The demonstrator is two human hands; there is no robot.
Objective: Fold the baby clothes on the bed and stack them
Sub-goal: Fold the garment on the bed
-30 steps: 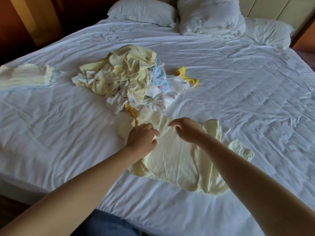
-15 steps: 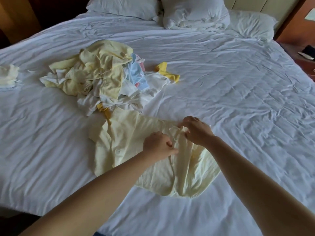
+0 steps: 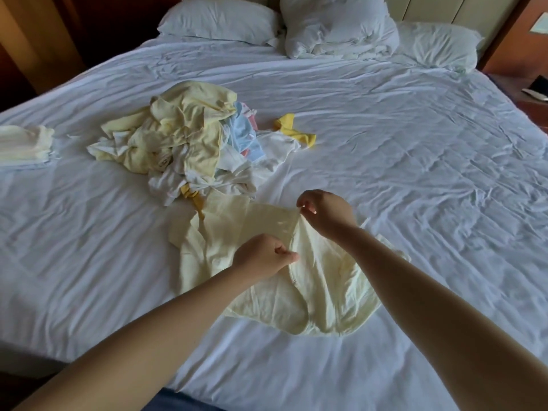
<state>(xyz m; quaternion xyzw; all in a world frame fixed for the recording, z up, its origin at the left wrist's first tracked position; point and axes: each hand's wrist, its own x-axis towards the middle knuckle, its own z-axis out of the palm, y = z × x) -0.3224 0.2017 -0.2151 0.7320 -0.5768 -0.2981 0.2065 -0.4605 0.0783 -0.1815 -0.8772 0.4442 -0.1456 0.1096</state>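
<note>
Pinching both: the right hand [image 3: 326, 215] nips the yellow garment [image 3: 332, 286] at its 12 o'clock edge, the left hand [image 3: 262, 256] its middle seam. It lies spread at 6 o'clock on the bed [image 3: 415, 173]. Soft, light and floppy, it likely handles best by edges and corners.

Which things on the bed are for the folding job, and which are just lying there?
For the job: pale yellow garment, pinched by left hand and right hand; unfolded clothes heap; folded stack.
Just lying about: pillows; crumpled white bedding; dark object beside the bed.
</note>
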